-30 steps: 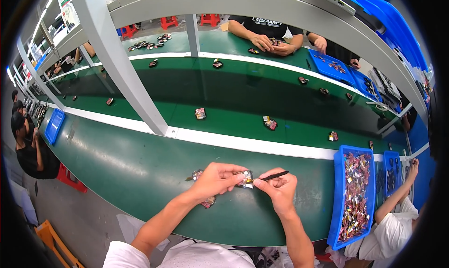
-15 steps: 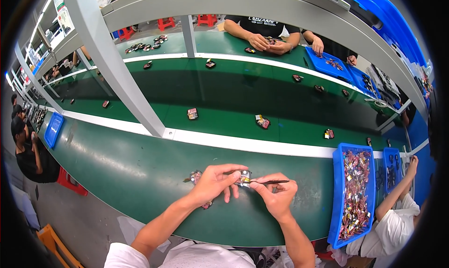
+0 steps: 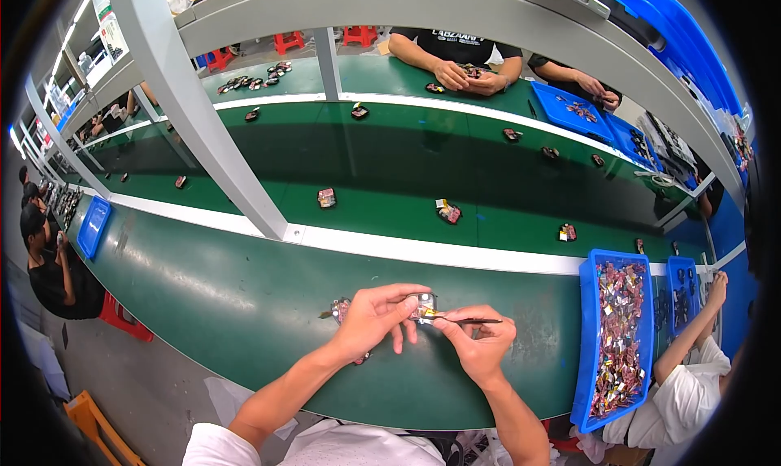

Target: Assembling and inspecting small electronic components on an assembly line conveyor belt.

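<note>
My left hand (image 3: pixel 371 321) is closed on a small electronic assembly (image 3: pixel 424 305), a dark-rimmed case with pale and yellow parts inside. Between the thumb and fingers of my right hand (image 3: pixel 482 346) is a pair of dark tweezers (image 3: pixel 478 321). The tweezers' tip reaches the yellow part of the assembly; exactly what it touches is too small to tell. More small assemblies (image 3: pixel 339 308) lie on the green bench beside and partly under my left hand, which hides some of them.
Right of me stands a blue bin (image 3: pixel 582 336) full of small reddish parts. Beyond the white rail (image 3: pixel 407 248), a green conveyor belt (image 3: pixel 390 214) carries scattered assemblies. A grey post (image 3: pixel 203 116) rises at the left. Co-workers sit opposite and at both sides; a blue tray (image 3: pixel 93 226) lies far left.
Assemblies on the belt have shifted slightly left. My right hand and the tweezers have tilted a little, while my left hand stays put. Opposite, a co-worker's hands have come together above a blue tray.
</note>
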Available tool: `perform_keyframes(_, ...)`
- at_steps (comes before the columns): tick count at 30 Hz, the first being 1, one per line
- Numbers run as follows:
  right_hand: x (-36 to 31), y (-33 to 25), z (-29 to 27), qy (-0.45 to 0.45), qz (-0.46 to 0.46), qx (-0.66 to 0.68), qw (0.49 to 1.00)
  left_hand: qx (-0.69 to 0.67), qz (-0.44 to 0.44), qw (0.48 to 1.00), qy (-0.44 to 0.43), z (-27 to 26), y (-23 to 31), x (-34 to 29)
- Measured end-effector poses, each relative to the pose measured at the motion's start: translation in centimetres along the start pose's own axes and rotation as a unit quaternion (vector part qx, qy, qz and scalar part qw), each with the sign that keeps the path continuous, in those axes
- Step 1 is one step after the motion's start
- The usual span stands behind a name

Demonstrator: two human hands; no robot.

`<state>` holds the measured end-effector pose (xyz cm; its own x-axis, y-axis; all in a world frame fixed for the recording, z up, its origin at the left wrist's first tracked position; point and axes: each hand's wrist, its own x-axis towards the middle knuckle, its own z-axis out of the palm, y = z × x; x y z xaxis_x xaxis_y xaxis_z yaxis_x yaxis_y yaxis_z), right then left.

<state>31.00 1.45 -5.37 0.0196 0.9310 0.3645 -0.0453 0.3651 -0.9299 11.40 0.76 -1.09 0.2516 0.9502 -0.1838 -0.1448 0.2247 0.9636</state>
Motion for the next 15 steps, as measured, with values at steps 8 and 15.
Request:
perform_keyframes(8, -0.07, 0.01, -0.12, -0.019, 0.025, -0.012, 0.999, 0.015, 0.003, 1.0, 0.02, -0.03, -0.36, -0.2)
perform_keyframes(15, 0.19, -0.16, -0.09, -0.021, 0.01, 0.0, 1.0, 0.061, 0.025, 0.997, 0.037, -0.32, -0.31, -0.17)
